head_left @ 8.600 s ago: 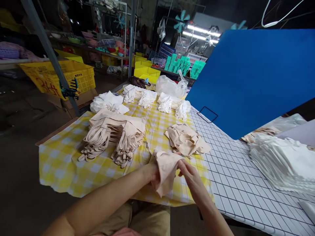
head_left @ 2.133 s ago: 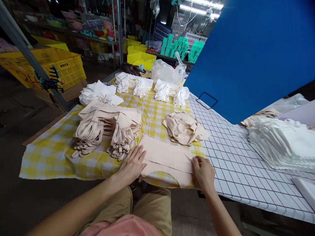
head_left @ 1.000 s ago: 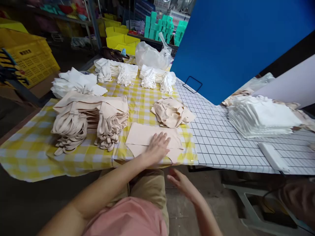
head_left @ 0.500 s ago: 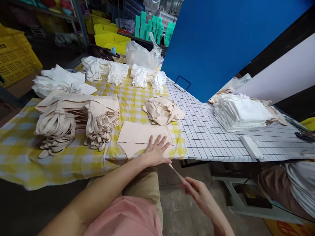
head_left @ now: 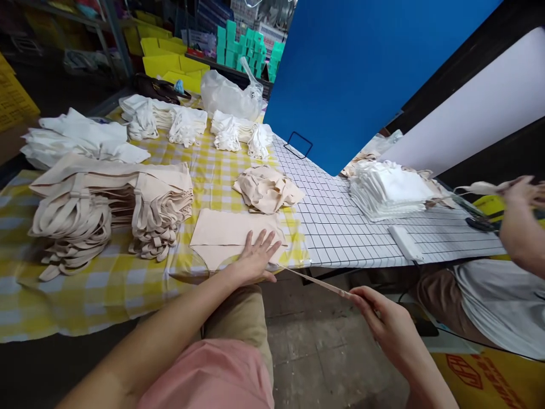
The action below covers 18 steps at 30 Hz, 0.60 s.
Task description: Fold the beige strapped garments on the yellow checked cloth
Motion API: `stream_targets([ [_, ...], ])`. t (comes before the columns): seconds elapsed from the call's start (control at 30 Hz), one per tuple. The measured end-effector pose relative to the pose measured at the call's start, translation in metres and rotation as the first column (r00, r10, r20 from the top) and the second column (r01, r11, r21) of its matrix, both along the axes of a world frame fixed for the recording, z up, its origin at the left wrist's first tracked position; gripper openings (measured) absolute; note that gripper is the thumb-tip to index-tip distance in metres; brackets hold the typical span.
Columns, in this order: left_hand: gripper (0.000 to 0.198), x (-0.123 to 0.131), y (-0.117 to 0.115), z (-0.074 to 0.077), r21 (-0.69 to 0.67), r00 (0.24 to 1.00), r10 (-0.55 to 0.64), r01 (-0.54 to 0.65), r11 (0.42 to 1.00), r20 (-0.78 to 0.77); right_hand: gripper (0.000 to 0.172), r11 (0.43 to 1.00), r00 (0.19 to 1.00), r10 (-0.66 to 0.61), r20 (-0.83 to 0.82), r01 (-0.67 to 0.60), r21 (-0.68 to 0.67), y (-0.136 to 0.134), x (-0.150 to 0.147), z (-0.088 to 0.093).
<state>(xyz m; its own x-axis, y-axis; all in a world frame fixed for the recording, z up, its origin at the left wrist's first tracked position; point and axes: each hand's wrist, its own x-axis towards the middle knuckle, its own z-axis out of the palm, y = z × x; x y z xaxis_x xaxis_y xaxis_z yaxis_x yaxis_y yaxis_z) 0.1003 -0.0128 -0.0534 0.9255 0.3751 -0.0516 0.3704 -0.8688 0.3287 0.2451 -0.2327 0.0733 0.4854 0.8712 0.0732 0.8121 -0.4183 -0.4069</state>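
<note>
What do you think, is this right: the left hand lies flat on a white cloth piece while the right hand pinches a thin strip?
Not quite. In the head view the cloth piece under the flat left hand is beige, not white. The right hand does pinch a thin strip.

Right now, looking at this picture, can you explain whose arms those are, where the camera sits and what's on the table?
No machine here: the camera is worn on a person's head and looks down at their own bare hands. The left hand lies flat, fingers spread, on a beige fabric piece at the table edge. The right hand, off the table, pinches a thin strip that stretches back to that edge. On the yellow checked cloth lie a stack of beige strapped pieces, a crumpled beige pile and white bundles; a white stack sits on the grid sheet. The arm at far right is another person's.
</note>
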Motion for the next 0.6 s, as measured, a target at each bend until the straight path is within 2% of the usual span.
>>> stream_targets([
  [0.1, 0.1, -0.002, -0.002, 0.007, -0.046, 0.998, -0.018, 0.021, 0.999, 0.055, 0.029, 0.994, 0.996, -0.022, 0.082, 0.013, 0.108, 0.004, 0.004, 0.005],
  [0.17, 0.094, -0.001, -0.01, 0.019, -0.133, 0.987, -0.043, 0.064, 0.989, 0.156, 0.027, 0.991, 0.996, 0.031, 0.084, -0.042, 0.13, 0.011, 0.005, 0.008],
  [0.23, 0.086, 0.001, -0.023, 0.038, -0.281, 0.952, -0.069, 0.156, 0.947, 0.298, 0.025, 0.987, 0.991, 0.115, 0.064, -0.121, 0.103, 0.022, 0.003, 0.01],
  [0.27, 0.082, 0.003, -0.03, 0.047, -0.379, 0.928, -0.068, 0.215, 0.9, 0.366, 0.024, 0.983, 0.987, 0.155, 0.053, -0.159, 0.088, 0.027, 0.003, 0.01],
  [0.33, 0.07, 0.006, -0.045, 0.064, -0.589, 0.899, 0.005, 0.282, 0.757, 0.437, 0.023, 0.973, 0.976, 0.216, 0.033, -0.218, 0.072, 0.038, 0.001, 0.009],
  [0.4, 0.051, 0.01, -0.057, 0.074, -0.756, 0.903, 0.141, 0.244, 0.607, 0.405, 0.023, 0.963, 0.964, 0.264, 0.008, -0.264, 0.055, 0.046, -0.001, 0.004],
  [0.47, 0.035, 0.012, -0.063, 0.077, -0.858, 0.906, 0.269, 0.167, 0.485, 0.328, 0.024, 0.953, 0.953, 0.302, -0.007, -0.301, 0.038, 0.052, 0.0, -0.005],
  [0.6, 0.025, 0.011, -0.062, 0.069, -0.952, 0.872, 0.433, 0.109, 0.286, 0.229, 0.028, 0.948, 0.953, 0.29, 0.092, -0.299, 0.106, 0.057, 0.002, -0.034],
])
